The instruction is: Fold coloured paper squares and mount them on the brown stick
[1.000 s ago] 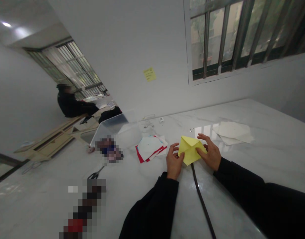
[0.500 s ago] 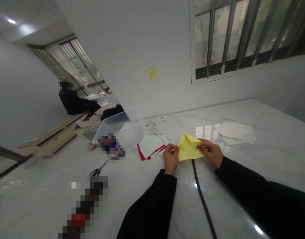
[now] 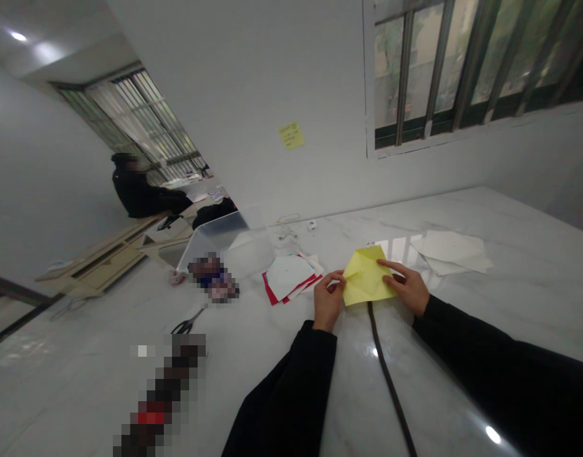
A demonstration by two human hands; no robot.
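Note:
A yellow folded paper (image 3: 368, 279) is held just above the marble table, its top edge folded over and its lower edge towards me. My left hand (image 3: 328, 298) pinches its left side between thumb and fingers. At the right side is my right hand (image 3: 408, 285), thumb and fingers on the paper, the index finger reaching over the upper flap. Below the paper a dark brown strip (image 3: 384, 365) runs along the table towards me. Left of my left hand lies a pile of white and red papers (image 3: 288, 279).
White sheets (image 3: 451, 251) lie on the right of the marble table (image 3: 258, 355). On the left are scissors (image 3: 184, 325), a clear plastic box (image 3: 225, 238) and blurred items. A cable (image 3: 288, 230) lies by the wall. A person (image 3: 139, 190) sits far left.
The pointed top flap of the yellow paper now lies flatter and more to the right. My right index finger has moved up onto it; my left hand has barely moved.

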